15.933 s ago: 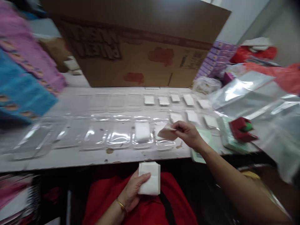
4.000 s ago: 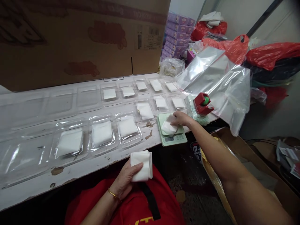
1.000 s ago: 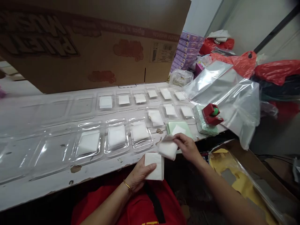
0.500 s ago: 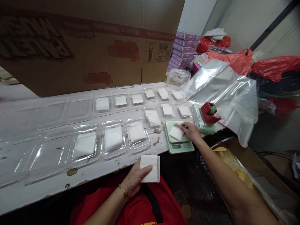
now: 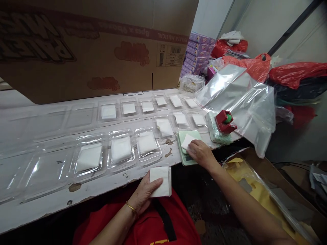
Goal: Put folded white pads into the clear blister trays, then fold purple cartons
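Observation:
My left hand (image 5: 146,190) grips a stack of white folded sheets (image 5: 163,180) near my lap, thumb on top and the other fingers beneath. On the pale green digital scale (image 5: 182,157) lies another small pile of white sheets (image 5: 187,140). My right hand (image 5: 201,153) reaches over the scale with its fingers closed on the near edge of that pile, hiding part of the display. Left of the scale, clear plastic trays (image 5: 148,146) stand in rows, several with a white stack inside. Farther left, more clear trays (image 5: 48,170) hold nothing.
A large cardboard box (image 5: 102,51) stands along the table's back. Right of the scale, a red tape dispenser (image 5: 226,122) rests on a greenish packet. Clear plastic bags (image 5: 245,98) hang over the table's right end. An open carton (image 5: 255,183) sits below at right.
My right hand has moved from the pile's upper right edge to its near side, lower over the scale. The view has shifted slightly; my left hand keeps its stack.

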Action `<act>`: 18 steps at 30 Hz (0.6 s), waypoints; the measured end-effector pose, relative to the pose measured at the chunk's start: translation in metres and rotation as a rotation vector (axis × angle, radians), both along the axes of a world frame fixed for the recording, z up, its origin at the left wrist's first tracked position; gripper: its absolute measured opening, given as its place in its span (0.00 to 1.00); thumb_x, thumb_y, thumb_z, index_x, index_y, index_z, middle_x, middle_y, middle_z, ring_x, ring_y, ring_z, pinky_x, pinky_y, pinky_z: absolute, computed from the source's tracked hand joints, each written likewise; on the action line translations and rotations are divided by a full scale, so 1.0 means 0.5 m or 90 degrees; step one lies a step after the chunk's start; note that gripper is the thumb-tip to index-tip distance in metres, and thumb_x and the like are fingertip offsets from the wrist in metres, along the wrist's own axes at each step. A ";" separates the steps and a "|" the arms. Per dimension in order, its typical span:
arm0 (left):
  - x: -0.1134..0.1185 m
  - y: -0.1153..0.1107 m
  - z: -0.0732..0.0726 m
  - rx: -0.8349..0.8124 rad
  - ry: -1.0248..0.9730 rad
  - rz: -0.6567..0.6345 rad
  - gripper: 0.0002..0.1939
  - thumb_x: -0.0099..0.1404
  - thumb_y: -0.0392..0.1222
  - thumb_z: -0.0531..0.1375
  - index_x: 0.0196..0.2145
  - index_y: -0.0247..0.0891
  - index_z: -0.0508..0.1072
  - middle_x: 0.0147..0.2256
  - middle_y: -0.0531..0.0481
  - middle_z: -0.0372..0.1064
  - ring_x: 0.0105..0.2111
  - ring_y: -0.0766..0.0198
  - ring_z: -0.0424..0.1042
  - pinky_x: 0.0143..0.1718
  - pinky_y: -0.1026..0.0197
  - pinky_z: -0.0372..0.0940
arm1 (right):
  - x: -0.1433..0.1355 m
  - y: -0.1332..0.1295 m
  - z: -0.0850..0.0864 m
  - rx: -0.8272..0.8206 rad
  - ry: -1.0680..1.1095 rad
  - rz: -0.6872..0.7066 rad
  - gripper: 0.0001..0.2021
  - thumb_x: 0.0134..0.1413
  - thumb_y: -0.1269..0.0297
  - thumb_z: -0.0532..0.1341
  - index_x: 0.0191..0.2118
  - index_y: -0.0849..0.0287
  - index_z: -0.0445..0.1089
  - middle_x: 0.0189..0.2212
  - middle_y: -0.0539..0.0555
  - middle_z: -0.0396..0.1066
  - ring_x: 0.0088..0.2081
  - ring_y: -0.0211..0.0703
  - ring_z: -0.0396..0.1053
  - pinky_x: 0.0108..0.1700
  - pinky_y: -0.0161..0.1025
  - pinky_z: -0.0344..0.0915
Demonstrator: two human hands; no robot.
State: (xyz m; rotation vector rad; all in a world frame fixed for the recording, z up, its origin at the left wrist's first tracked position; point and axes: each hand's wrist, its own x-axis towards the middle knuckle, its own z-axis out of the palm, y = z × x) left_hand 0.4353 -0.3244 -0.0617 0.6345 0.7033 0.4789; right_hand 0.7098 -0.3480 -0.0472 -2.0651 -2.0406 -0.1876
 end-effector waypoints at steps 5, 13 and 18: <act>-0.002 -0.002 0.002 -0.003 0.006 -0.012 0.20 0.54 0.39 0.62 0.45 0.36 0.66 0.39 0.44 0.71 0.34 0.61 0.69 0.35 0.60 0.64 | -0.027 -0.005 -0.016 -0.019 -0.081 -0.022 0.08 0.57 0.68 0.50 0.30 0.59 0.65 0.32 0.55 0.66 0.36 0.43 0.62 0.39 0.37 0.57; -0.011 -0.002 -0.024 0.000 0.003 -0.001 0.22 0.54 0.38 0.61 0.47 0.37 0.64 0.41 0.43 0.70 0.34 0.61 0.69 0.36 0.60 0.64 | -0.017 0.011 -0.028 0.032 0.176 -0.072 0.07 0.52 0.68 0.53 0.26 0.59 0.65 0.29 0.55 0.66 0.35 0.43 0.62 0.37 0.37 0.56; -0.017 0.002 -0.015 -0.008 -0.012 -0.003 0.23 0.55 0.38 0.60 0.49 0.37 0.62 0.41 0.43 0.69 0.34 0.62 0.69 0.35 0.61 0.63 | 0.033 0.041 -0.003 0.070 0.532 -0.160 0.09 0.47 0.59 0.57 0.24 0.60 0.66 0.21 0.50 0.65 0.25 0.37 0.61 0.29 0.35 0.58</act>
